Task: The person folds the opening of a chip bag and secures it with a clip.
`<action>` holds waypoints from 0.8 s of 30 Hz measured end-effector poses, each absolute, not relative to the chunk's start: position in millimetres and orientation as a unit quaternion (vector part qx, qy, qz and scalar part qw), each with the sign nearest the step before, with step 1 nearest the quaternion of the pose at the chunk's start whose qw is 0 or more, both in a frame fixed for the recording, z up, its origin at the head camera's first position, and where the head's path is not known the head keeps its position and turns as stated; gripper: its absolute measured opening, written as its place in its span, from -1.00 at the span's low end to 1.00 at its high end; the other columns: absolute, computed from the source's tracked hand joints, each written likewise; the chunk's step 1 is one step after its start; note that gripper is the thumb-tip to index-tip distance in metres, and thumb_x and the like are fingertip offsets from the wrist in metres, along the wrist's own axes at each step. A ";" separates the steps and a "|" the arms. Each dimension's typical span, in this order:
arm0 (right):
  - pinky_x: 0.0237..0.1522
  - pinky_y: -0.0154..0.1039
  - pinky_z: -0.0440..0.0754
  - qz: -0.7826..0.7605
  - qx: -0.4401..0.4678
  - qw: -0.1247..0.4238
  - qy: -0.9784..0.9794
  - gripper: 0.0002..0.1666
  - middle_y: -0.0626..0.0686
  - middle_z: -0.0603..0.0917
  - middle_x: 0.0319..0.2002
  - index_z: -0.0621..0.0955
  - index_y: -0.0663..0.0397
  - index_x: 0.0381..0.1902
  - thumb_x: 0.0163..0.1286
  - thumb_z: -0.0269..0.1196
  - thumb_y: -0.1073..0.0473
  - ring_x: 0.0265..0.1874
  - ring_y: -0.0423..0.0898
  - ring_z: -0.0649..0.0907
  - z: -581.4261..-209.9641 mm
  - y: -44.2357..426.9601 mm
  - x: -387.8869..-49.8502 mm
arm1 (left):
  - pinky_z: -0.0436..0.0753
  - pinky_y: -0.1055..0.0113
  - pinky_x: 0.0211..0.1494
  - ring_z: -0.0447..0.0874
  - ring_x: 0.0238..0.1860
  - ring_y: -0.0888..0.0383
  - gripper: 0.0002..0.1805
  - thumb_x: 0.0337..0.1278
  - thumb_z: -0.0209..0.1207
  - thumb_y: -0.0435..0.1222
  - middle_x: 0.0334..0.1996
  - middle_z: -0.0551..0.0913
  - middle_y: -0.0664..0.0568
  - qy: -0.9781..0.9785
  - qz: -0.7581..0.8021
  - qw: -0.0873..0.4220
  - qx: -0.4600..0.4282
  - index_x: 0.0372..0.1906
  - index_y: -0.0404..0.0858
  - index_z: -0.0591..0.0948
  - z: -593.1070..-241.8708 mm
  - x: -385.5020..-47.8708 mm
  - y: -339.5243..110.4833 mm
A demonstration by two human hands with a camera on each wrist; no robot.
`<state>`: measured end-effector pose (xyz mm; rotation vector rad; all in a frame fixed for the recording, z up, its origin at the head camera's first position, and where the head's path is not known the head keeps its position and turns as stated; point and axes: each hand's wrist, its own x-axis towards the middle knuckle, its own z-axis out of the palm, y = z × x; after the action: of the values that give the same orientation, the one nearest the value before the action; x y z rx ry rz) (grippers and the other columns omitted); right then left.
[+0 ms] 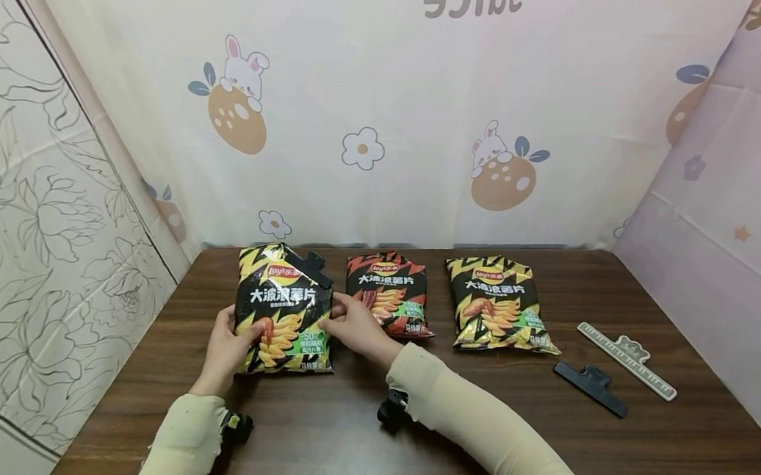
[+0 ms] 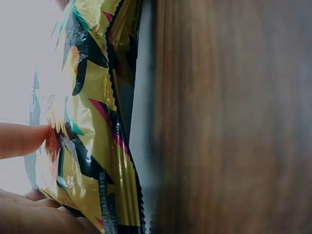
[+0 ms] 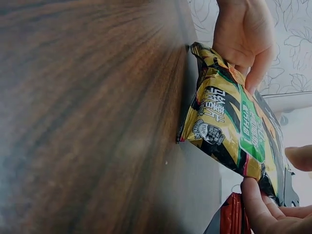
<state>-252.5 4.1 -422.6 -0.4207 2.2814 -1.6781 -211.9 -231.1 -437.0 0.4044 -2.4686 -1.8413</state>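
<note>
A yellow and black chip bag (image 1: 284, 310) is held at the left of the table, tilted up, with a black clip (image 1: 312, 266) on its top right corner. My left hand (image 1: 224, 351) grips its left edge, thumb on the front. On the right edge, my right hand (image 1: 360, 331) pinches the bag with the thumb in front. The left wrist view shows the bag (image 2: 87, 122) from its side with a finger of the left hand (image 2: 39, 209) against it. In the right wrist view both hands hold the bag (image 3: 234, 117), the right hand (image 3: 278, 209) nearer.
A red and black chip bag (image 1: 391, 295) lies just right of my right hand. Farther right lies another yellow and black bag (image 1: 499, 304). A black clip (image 1: 590, 388) and a white clip (image 1: 628, 360) lie at the table's right. A patterned curtain (image 1: 371, 106) hangs behind the table.
</note>
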 end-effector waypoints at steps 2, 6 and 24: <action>-0.29 -0.31 0.62 -0.580 -0.146 0.142 0.789 -0.22 0.20 0.69 -0.02 0.27 0.23 0.45 0.34 0.29 0.23 -0.21 -0.11 0.72 -422.4 2.7 -254.7 | 0.37 0.13 0.32 0.27 0.34 -0.08 -0.25 0.39 0.13 -0.24 0.42 0.24 -0.30 -0.793 -0.593 0.017 0.134 0.48 -0.37 0.03 -436.4 -214.3 -231.9; -0.35 -0.34 0.58 -0.576 -0.141 0.144 0.793 -0.24 0.19 0.71 -0.01 0.29 0.21 0.45 0.35 0.28 0.22 -0.23 -0.11 0.73 -421.2 -0.4 -258.6 | 0.26 0.01 0.43 0.18 0.40 -0.10 -0.25 0.38 0.12 -0.27 0.48 0.16 -0.30 -0.793 -0.592 0.017 0.141 0.49 -0.37 0.02 -436.0 -219.9 -233.8; -0.10 -0.09 0.68 -0.574 -0.109 0.175 0.792 -0.37 0.21 0.63 0.11 0.41 0.20 0.37 0.38 0.25 0.19 -0.12 0.00 0.72 -422.7 -5.9 -277.1 | 0.16 -0.09 0.50 0.01 0.51 -0.20 -0.22 0.37 0.10 -0.32 0.52 0.00 -0.33 -0.808 -0.572 0.019 0.143 0.52 -0.37 -0.02 -436.3 -238.5 -237.1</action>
<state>-277.1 -5.9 -422.7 -0.3076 2.2453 -1.6268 -238.5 -237.1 -436.3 0.4425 -2.5077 -1.7753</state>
